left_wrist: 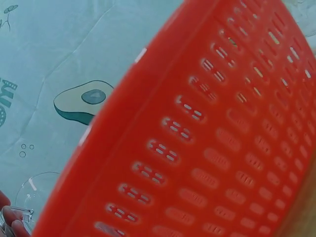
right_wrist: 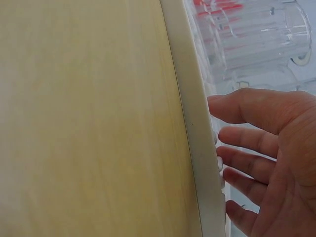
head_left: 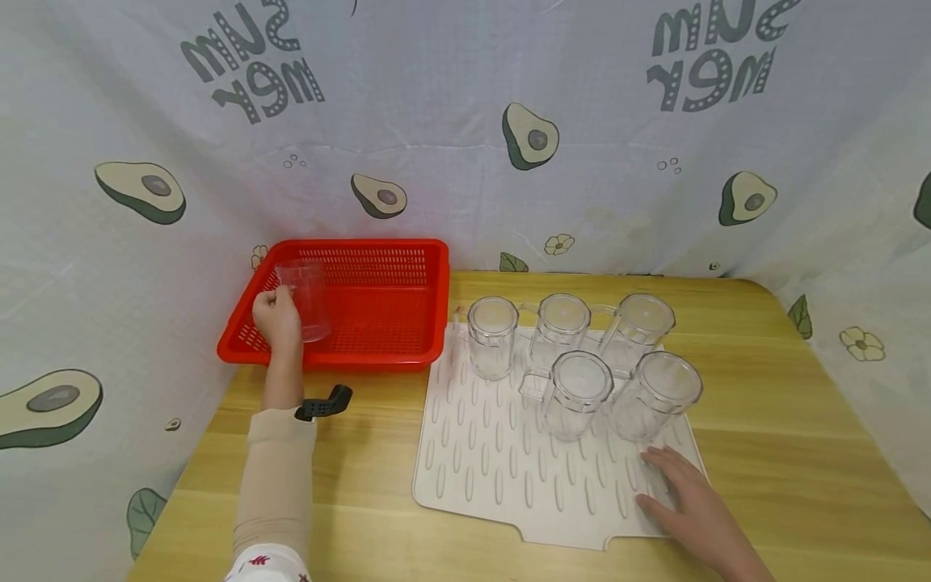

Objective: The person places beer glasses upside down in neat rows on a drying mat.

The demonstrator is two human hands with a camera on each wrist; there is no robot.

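Note:
In the head view my left hand (head_left: 279, 318) grips the handle of a clear glass mug (head_left: 314, 303) at the left side of a red plastic basket (head_left: 378, 360). The left wrist view shows fingertips (left_wrist: 19, 229) on that handle, with the basket's slotted wall (left_wrist: 163, 143) covering most of the mug. My right hand (head_left: 687, 509) rests, fingers spread, at the right front part of a white draining mat (head_left: 487, 485). It holds nothing. In the right wrist view its fingertips meet the mat's edge (right_wrist: 190, 118). Several clear glass mugs (head_left: 578, 396) stand on the mat beyond it.
The basket and the mat stand side by side on a wooden table (head_left: 378, 485). A pale curtain with avocado prints (head_left: 451, 121) hangs behind and at both sides. On the left wrist sits a black strap mount (head_left: 323, 404).

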